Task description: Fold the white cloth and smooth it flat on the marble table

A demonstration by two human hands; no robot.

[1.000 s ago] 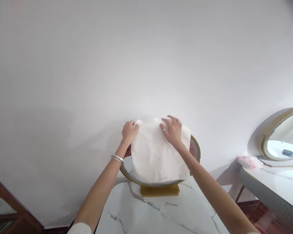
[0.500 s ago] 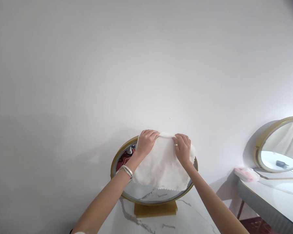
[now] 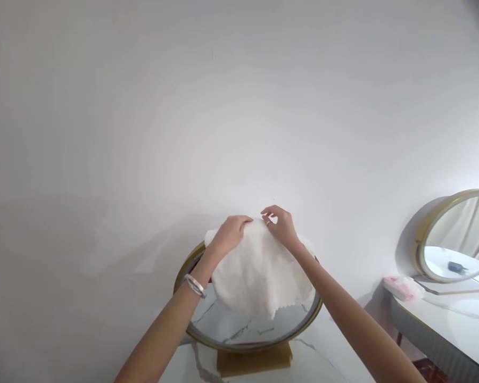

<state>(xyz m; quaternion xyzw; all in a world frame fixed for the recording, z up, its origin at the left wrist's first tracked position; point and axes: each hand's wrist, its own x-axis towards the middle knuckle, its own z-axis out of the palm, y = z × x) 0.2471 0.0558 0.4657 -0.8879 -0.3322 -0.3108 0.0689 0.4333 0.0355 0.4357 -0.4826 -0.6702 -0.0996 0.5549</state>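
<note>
White cloth (image 3: 259, 271) hangs in front of the gold-framed oval mirror (image 3: 247, 332) on the marbled tabletop (image 3: 319, 354). Your left hand (image 3: 230, 233) pinches its upper edge; your right hand (image 3: 280, 226) is at that edge, fingers curled and parted, its hold unclear.

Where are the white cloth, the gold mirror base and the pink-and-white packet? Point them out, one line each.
White cloth (image 3: 259, 271): head view, middle of its draped face.
Gold mirror base (image 3: 254, 363): head view, middle of its visible face.
Pink-and-white packet (image 3: 404, 288): head view, middle of its upper side.
</note>
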